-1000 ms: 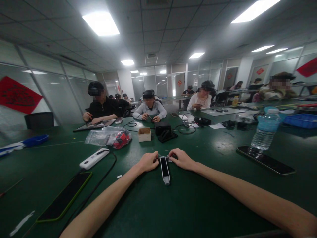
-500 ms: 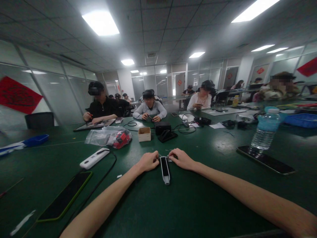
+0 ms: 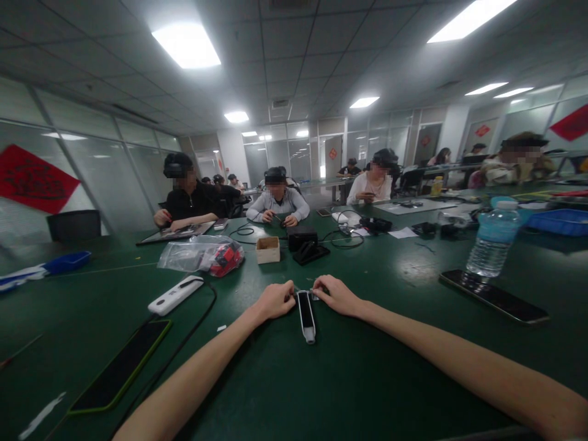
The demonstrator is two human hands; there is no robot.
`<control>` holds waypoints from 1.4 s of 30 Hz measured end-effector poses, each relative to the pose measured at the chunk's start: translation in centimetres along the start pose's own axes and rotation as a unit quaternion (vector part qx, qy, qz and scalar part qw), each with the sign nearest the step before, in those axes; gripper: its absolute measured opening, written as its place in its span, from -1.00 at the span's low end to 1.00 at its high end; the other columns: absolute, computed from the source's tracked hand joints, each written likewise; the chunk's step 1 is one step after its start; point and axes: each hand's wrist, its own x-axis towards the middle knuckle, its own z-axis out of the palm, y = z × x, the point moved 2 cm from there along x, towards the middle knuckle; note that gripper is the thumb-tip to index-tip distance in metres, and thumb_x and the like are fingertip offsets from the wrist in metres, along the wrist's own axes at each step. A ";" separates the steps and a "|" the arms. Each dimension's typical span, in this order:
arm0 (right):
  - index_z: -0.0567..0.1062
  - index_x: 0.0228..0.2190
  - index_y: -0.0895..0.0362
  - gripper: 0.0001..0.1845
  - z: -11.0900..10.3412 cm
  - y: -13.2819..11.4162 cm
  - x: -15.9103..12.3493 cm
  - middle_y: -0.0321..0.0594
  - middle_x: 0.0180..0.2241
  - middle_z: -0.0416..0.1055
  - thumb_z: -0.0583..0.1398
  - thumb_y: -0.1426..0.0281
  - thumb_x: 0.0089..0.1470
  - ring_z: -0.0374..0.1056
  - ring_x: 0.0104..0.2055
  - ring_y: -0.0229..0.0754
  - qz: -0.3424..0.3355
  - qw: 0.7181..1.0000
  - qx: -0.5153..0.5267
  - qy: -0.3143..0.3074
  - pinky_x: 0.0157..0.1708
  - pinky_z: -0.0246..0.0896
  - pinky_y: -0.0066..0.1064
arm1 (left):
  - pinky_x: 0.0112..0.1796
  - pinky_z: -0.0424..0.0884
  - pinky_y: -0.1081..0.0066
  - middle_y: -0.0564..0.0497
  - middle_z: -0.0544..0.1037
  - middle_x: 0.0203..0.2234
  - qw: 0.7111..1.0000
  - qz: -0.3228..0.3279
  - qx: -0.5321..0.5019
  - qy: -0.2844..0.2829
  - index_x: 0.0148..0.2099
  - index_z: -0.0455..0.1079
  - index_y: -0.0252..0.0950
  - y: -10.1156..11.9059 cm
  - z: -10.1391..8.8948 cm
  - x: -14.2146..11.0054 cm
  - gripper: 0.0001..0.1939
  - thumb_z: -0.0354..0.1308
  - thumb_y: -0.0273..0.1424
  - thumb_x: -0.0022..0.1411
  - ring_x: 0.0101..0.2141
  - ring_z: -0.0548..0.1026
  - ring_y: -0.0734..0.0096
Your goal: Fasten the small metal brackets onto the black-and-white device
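A slim white-framed casing with a dark inside [image 3: 306, 315] lies on the green table between my hands, its narrow end towards me. My left hand [image 3: 276, 299] rests just left of its far end, fingers curled closed. On the other side my right hand [image 3: 337, 294] is closed too, thumb and fingers pinched near a small clear scrap [image 3: 315, 296]. Whatever sits between the fingers of either hand is too small to make out.
Left of me are a white power bank [image 3: 176, 296], a black cable and a green-edged phone [image 3: 122, 366]. Ahead stand an open cardboard box [image 3: 267, 251] and a plastic bag [image 3: 184, 254]. A water bottle [image 3: 493, 242] and another phone [image 3: 493, 297] are at right. Co-workers sit opposite.
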 end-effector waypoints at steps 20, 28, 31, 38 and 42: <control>0.40 -0.32 0.16 -0.84 0.4 0.4 0.0 -0.19 -0.35 0.36 0.09 0.35 0.10 0.26 -0.32 -0.20 0.013 1.000 -0.009 -0.012 -0.32 0.20 -0.36 | -0.48 0.14 0.50 0.09 0.43 -0.53 1.000 -0.001 0.004 0.006 -0.28 0.25 -0.25 0.0 0.2 0.2 -0.91 -0.01 -0.42 0.11 -0.50 0.40 0.43; 0.41 -0.32 0.17 -0.83 -0.3 -0.5 -0.2 -0.17 -0.33 0.36 0.02 0.44 0.13 0.26 -0.27 -0.19 0.010 1.000 -0.015 0.013 -0.25 0.19 -0.34 | -0.50 0.12 0.50 0.10 0.41 -0.55 1.000 0.000 0.000 0.003 -0.28 0.24 -0.25 0.1 -0.1 0.1 -0.91 -0.01 -0.41 0.11 -0.52 0.39 0.44; 0.41 -0.36 0.17 -0.84 -0.2 -0.4 -0.1 -0.18 -0.35 0.35 0.03 0.50 0.10 0.24 -0.27 -0.20 -0.002 1.000 -0.026 0.008 -0.24 0.18 -0.35 | -0.49 0.14 0.50 0.09 0.42 -0.54 1.000 -0.008 -0.002 -0.006 -0.27 0.25 -0.25 0.3 -0.2 0.1 -0.90 -0.01 -0.41 0.11 -0.50 0.40 0.43; 0.42 -0.34 0.18 -0.83 -0.1 -0.2 -0.1 -0.17 -0.33 0.34 0.03 0.53 0.07 0.24 -0.25 -0.19 0.010 0.999 -0.033 0.009 -0.22 0.18 -0.34 | -0.47 0.16 0.49 0.09 0.43 -0.54 1.000 -0.018 0.006 -0.009 -0.26 0.26 -0.25 0.3 -0.2 0.1 -0.89 -0.01 -0.41 0.11 -0.48 0.42 0.41; 0.44 -0.36 0.18 -0.81 0.0 -0.2 -0.2 -0.17 -0.33 0.34 0.04 0.55 0.05 0.24 -0.23 -0.18 -0.006 0.999 -0.041 0.000 -0.20 0.17 -0.34 | -0.45 0.17 0.49 0.08 0.43 -0.52 1.000 -0.015 0.002 -0.008 -0.26 0.26 -0.25 0.3 -0.1 0.1 -0.89 -0.02 -0.41 0.12 -0.48 0.41 0.42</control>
